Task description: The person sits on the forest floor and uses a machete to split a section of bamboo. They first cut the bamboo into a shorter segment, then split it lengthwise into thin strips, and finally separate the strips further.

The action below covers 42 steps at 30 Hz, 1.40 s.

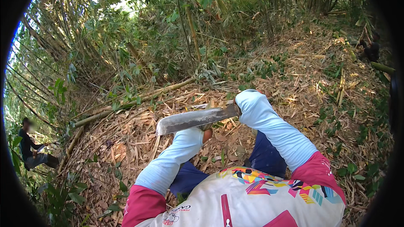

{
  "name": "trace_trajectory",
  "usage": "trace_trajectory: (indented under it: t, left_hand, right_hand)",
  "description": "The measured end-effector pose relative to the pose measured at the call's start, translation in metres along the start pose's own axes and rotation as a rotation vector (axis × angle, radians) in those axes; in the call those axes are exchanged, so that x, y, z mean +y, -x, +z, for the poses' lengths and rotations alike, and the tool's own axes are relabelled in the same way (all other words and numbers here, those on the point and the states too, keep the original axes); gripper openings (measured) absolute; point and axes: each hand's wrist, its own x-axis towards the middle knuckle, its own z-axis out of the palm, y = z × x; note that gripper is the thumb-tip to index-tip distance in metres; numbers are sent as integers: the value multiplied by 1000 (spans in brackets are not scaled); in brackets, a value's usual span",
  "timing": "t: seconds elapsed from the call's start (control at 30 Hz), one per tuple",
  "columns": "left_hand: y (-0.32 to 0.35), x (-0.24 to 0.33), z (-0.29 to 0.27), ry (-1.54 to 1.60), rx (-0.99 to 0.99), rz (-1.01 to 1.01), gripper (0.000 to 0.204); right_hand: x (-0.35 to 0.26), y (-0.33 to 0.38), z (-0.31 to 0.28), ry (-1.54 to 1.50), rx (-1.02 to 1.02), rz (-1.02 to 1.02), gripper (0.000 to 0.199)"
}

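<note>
From where I stand: machete (193, 120) is up in front of the person's torso, flat of blade showing, blunt wide tip pointing to their L, handle end to their R. R hand (247, 101) is clenched round that handle, mostly hidden by a pale blue sleeve (277, 130) pulled down over it. L hand (206, 135) sits just under the blade, abt mid-length, a bit of finger showing past its own sleeve cuff; can't tell if it's touching the steel or grasping smth, as the blade & cuff hide most of it.

Nearer the wearer than the machete: white shirt (252, 206) w/ magenta sleeves & a multicolour geometric print, plus dark blue trousers (267, 155), a leg either side below the blade.

Beyond the machete & off to its L, a long bamboo pole (168, 88) lies slantwise on dry leaf litter (126, 136), which spreads all round. Farther past the blade, dense green bamboo growth (185, 29).

Well L of the machete tip, a co-worker (29, 147) in dark top, seemingly seated. Far R of the handle, another person (371, 49) in dark clothes, nr a thick greenish pole (383, 68).
</note>
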Motion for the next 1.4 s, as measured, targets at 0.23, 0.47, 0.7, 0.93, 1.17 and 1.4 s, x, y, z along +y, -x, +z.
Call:
trace_trajectory:
  t: [0.23,0.47,0.7,0.93,1.17,1.4]
  left_hand:
    - [46,17,10,-163,-306,-228,45]
    - [25,9,-10,-113,-58,-242,56]
    - [13,27,-4,-47,-80,-386,55]
    - [18,-14,6,415,-45,-253,50]
    - [20,-29,0,-79,-148,26,41]
    - [35,-70,7,295,53,-158,55]
  right_hand:
    - [299,0,31,-158,835,732,20]
    - [117,60,49,-496,400,440,27]
    - [63,69,87,-721,517,213,29]
    - [1,46,65,-361,405,-182,24]
    - [-26,30,37,-93,275,-213,18]
    - [-19,8,27,33,219,-208,17]
